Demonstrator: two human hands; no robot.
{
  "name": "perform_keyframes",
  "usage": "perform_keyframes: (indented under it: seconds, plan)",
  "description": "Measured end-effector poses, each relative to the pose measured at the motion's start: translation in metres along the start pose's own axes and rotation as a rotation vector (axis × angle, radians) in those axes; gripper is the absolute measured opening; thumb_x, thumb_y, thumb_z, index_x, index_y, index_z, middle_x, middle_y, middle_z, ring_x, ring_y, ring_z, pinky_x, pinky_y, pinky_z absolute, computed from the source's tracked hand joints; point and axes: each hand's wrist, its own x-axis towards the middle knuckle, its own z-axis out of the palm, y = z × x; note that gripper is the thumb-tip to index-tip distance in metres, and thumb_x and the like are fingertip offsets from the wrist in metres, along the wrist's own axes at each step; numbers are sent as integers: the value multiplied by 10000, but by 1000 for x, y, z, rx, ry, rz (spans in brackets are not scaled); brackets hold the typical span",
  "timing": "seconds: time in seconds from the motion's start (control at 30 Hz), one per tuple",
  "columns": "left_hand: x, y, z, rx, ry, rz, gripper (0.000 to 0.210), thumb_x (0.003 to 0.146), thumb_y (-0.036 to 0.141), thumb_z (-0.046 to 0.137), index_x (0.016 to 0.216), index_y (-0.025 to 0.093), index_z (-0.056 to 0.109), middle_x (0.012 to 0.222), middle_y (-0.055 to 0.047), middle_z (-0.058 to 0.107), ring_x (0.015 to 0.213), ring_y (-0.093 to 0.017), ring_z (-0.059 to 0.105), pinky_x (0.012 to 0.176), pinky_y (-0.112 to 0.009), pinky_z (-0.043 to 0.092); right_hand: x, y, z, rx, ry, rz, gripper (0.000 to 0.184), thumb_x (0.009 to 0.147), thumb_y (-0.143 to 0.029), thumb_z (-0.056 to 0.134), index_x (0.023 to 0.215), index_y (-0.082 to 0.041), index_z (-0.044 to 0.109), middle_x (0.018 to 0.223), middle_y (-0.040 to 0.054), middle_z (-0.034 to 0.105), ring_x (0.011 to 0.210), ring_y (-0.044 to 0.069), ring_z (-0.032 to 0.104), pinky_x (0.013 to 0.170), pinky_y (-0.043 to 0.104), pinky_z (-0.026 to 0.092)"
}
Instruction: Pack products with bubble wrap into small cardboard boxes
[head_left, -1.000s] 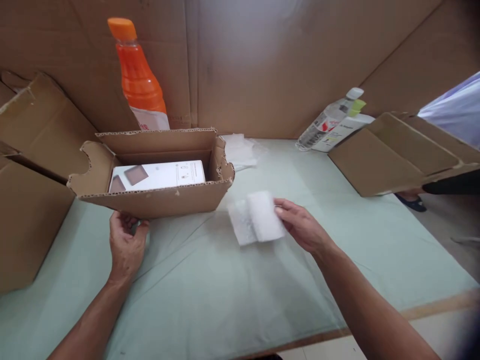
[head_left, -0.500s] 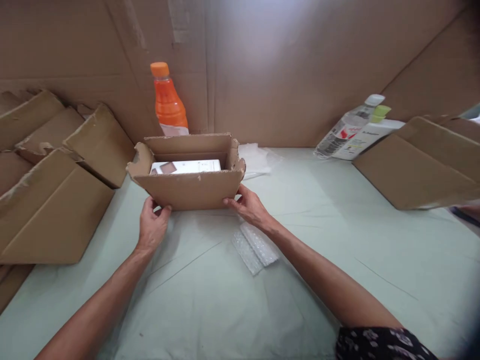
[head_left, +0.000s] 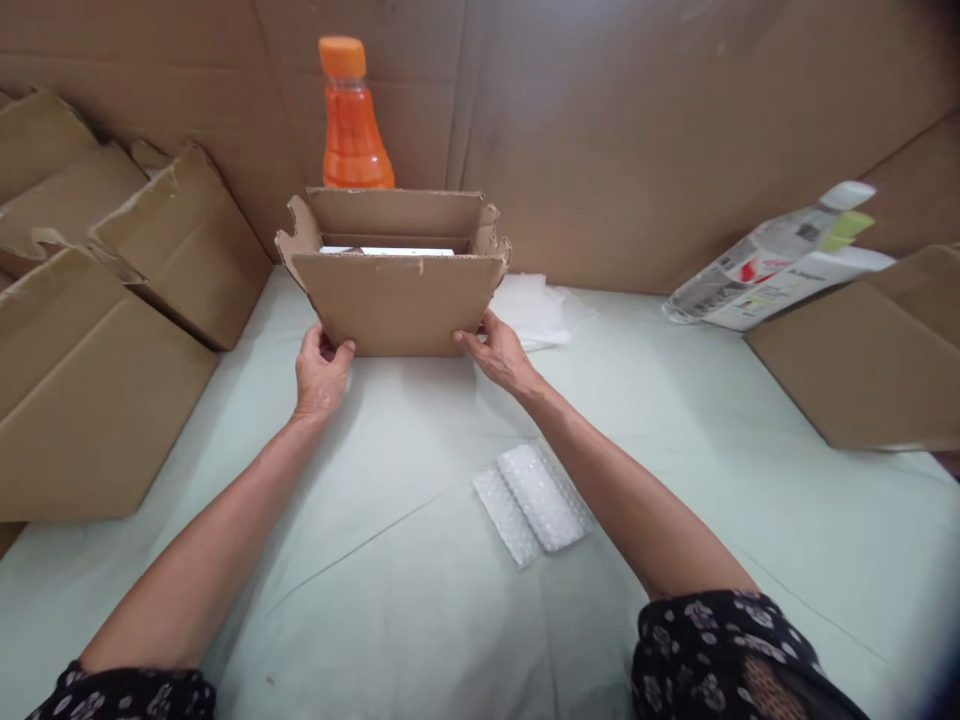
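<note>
An open cardboard box [head_left: 397, 300] with torn upright flaps is held between my two hands toward the back of the table. At its lower left corner my left hand [head_left: 322, 375] grips it, thumb on the front face. My right hand [head_left: 499, 352] is closed on the lower right corner in the same way. Only the top edge of a white item [head_left: 405, 251] shows inside the box; what it is stays hidden. Behind the box stands a bottle of orange liquid [head_left: 356, 135] with an orange cap, its lower part covered.
Bubble wrap [head_left: 544, 497] lies near my right forearm. White plastic sheeting [head_left: 529, 305] sits behind my right hand. More open boxes [head_left: 97, 380] crowd the left side. On the right, a clear bottle [head_left: 742, 265] leans near another box [head_left: 862, 360]. A cardboard wall [head_left: 600, 150] closes off the back.
The box and both hands have moved farther away, nearer the orange bottle, and the view has shifted. Less of the white item shows above the box's front edge. Both hands keep their grip.
</note>
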Motion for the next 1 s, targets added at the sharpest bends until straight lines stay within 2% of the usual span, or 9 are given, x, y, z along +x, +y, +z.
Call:
perform_keyframes:
  seconds: [0.13, 0.3, 0.4, 0.47, 0.63, 0.77, 0.87, 0.93, 1.0]
  plan:
    - [-22, 3, -15, 65, -26, -38, 573, 856, 192, 646, 1379, 71, 447, 1293, -162, 612, 1182, -218, 637, 1103, -408, 475, -32, -2, -25, 19, 7, 22, 527, 870, -433, 588, 1316, -156, 634, 1344, 143, 681, 1109, 288, 676, 964, 458, 549]
    - [-110, 11, -58, 195, -228, 16, 526, 812, 232, 669, 1324, 154, 577, 1300, -133, 647, 1170, -233, 645, 1108, -436, 488, -155, -19, -79, -135, -20, -2, 370, 940, -492, 597, 1171, -241, 742, 1241, 87, 738, 1140, 275, 682, 1010, 482, 534]
    - [-162, 21, -71, 292, -416, 109, 391, 828, 302, 642, 1205, 207, 684, 1300, -115, 660, 1225, -277, 629, 1099, -465, 504, -222, -23, -80, -311, -58, -35, 542, 861, -574, 700, 1286, -239, 692, 1399, 139, 654, 1285, 355, 609, 1083, 590, 466]
    - [-182, 30, -67, 301, -502, 142, 372, 838, 318, 626, 1190, 223, 703, 1316, -115, 652, 1281, -298, 601, 1114, -483, 493, -244, -20, -69, -429, -60, -13, 611, 828, -555, 721, 1328, -207, 666, 1465, 189, 594, 1298, 413, 590, 1051, 641, 465]
    - [-184, 62, -37, 168, -647, 66, 604, 799, 427, 723, 1351, 209, 608, 1422, -148, 582, 1328, -332, 571, 1127, -520, 468, -236, -35, -55, -222, 99, 77, 321, 952, -366, 538, 1175, -231, 726, 1197, 98, 753, 1056, 292, 709, 933, 475, 560]
    - [-165, 77, -32, 44, -680, 7, 910, 690, 487, 842, 1480, 221, 477, 1524, -171, 506, 1432, -370, 473, 1154, -540, 415, -215, -62, -52, 283, -52, 128, 361, 920, -489, 624, 1119, -211, 738, 1027, 63, 766, 901, 233, 707, 821, 377, 576]
    - [-156, 75, -38, -18, -844, -144, 832, 695, 428, 828, 1433, 201, 518, 1248, -142, 675, 1187, -313, 644, 1001, -463, 507, -198, -59, -42, 496, -131, 210, 477, 912, -579, 597, 1163, -193, 721, 1003, 72, 750, 839, 215, 687, 791, 378, 573]
    - [-155, 70, -43, -58, -933, -286, 759, 729, 398, 778, 1409, 172, 528, 924, -50, 689, 874, -218, 677, 817, -365, 521, -191, -49, -36, 391, -47, 226, 478, 918, -569, 580, 1165, -182, 713, 1066, 94, 742, 905, 230, 686, 822, 393, 566]
    - [-157, 65, -47, -73, -901, -381, 722, 740, 377, 734, 1390, 141, 526, 743, 28, 603, 682, -152, 591, 694, -300, 464, -192, -42, -34, 202, 117, 196, 413, 927, -510, 586, 1132, -177, 717, 1129, 110, 735, 976, 241, 683, 864, 402, 556]
